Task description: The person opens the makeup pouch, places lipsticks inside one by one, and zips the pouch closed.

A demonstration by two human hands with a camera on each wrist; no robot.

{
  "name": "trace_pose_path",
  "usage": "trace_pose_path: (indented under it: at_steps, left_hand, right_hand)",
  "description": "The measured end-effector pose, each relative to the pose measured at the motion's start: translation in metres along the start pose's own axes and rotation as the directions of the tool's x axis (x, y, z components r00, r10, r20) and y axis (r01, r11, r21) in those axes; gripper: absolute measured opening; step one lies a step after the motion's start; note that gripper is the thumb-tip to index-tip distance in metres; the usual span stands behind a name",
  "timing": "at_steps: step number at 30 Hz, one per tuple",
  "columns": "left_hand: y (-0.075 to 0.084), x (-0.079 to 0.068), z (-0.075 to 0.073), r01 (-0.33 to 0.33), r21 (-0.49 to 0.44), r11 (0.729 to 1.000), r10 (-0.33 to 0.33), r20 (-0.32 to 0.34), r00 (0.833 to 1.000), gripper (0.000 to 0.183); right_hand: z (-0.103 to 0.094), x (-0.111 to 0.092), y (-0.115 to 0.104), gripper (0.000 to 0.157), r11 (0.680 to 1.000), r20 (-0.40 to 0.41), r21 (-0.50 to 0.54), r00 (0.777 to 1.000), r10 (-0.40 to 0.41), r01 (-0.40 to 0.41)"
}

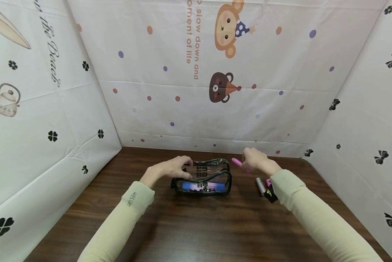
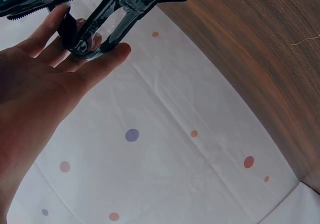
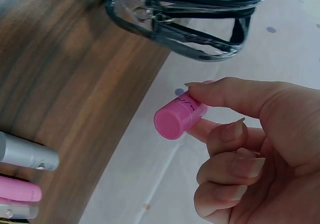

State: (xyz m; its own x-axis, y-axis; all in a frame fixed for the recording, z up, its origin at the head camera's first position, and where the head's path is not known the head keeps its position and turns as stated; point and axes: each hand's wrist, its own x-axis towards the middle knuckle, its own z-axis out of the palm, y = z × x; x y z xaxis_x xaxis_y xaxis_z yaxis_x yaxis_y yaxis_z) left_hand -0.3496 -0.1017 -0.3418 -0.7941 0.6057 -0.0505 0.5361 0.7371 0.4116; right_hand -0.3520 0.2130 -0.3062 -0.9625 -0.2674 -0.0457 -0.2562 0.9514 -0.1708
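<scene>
Thumb and index finger of the right hand [image 3: 280, 149] are closed in a pinch on a glossy pink plastic tube [image 3: 181, 116], while the other fingers are folded toward the palm. The tube is held tilted, apart from and to the right of a clear soft plastic bag with glossy black trim [image 1: 210, 178]. A light, even pinch is judged best, since a smooth barrel could be rolled by lopsided pressure. Dark lettering is printed on the tube, but it is partly covered and cannot be read with certainty.

The bag's left end is gripped by the curved fingers of the left hand [image 1: 171, 168]. Its front and back rims are held apart; squeezing is best avoided, as the soft walls might be buckled. It is marked with a dark square emblem resembling Givenchy's, and a flat blue-and-pink item [image 1: 219, 187] is seen inside. On the pale green left sleeve [image 1: 115, 225], "Let'sSlim" can be read.

On the brown wood-grain counter [image 1: 199, 225], a silver cylinder [image 1: 260, 186], a second pink tube [image 3: 20, 189] and a small black-and-yellow item [image 1: 270, 195] are grouped. Farther out, "slow down and" is printed on the white patterned backdrop [image 1: 183, 120].
</scene>
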Motion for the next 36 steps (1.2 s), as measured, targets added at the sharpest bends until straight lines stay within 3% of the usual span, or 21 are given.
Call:
trace_pose_path:
  at_steps: [12, 19, 29, 36]
  left_hand:
    - [-0.001, -0.001, 0.002, -0.019, -0.025, 0.999, 0.019, 0.002, 1.000, 0.054]
    - [-0.003, 0.000, 0.002, -0.019, -0.014, 1.000, 0.019, -0.007, 1.000, 0.054]
    - [-0.002, 0.000, 0.002, -0.016, -0.005, 1.000, 0.016, -0.012, 1.000, 0.055]
    - [0.000, -0.001, 0.002, -0.017, -0.007, 1.000, 0.017, -0.018, 1.000, 0.052]
  right_hand:
    - [-0.014, 0.003, -0.024, 0.018, 0.998, -0.017, -0.004, 0.998, -0.061, 0.061]
    - [-0.016, 0.007, -0.044, 0.037, 0.992, -0.079, -0.035, 0.989, -0.127, 0.125]
    - [-0.013, 0.012, -0.068, 0.016, 0.981, -0.072, -0.043, 0.979, -0.192, 0.189]
    - [-0.009, 0.014, -0.080, 0.014, 0.977, -0.048, -0.042, 0.976, -0.213, 0.211]
